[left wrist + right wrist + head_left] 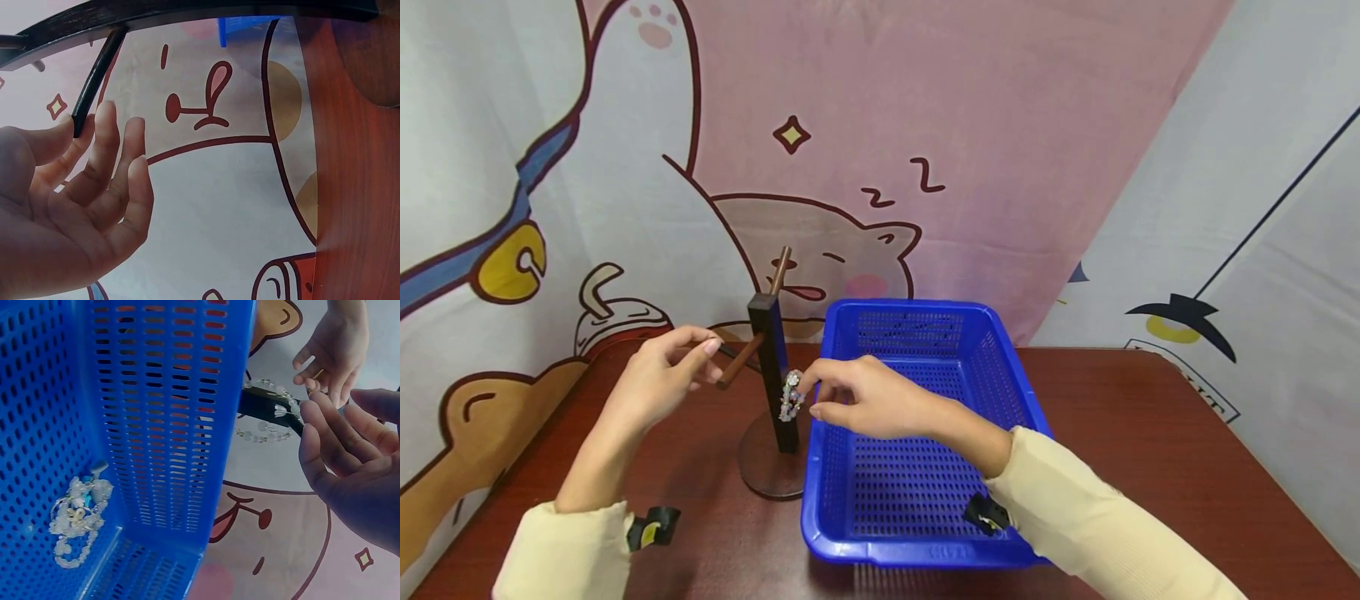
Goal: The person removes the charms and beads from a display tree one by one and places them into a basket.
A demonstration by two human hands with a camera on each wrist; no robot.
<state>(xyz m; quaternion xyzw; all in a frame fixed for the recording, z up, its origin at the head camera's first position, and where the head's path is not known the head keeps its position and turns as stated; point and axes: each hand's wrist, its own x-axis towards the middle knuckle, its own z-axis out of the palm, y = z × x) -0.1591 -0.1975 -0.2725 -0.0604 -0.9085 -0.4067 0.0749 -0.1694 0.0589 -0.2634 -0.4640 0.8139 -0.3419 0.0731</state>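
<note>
A dark wooden stand (769, 367) with several pegs rises from a round base beside the basket. My left hand (662, 371) pinches the tip of one dark peg (100, 81) between thumb and index finger, its other fingers loosely bent. A beaded bracelet (790, 398) of clear and pale beads hangs at the stand's right side. In the right wrist view it loops around a dark part of the stand. My right hand (876, 400) is at this bracelet, index fingertip against its upper beads and thumb apart from them. The peg behind the right fingers is hidden.
A blue perforated basket (925, 552) stands right of the stand, under my right forearm. Inside it lies a small pile of beaded bracelets (81, 512), seen in the right wrist view. A printed cloth (1000, 125) hangs behind the reddish-brown table (1112, 433).
</note>
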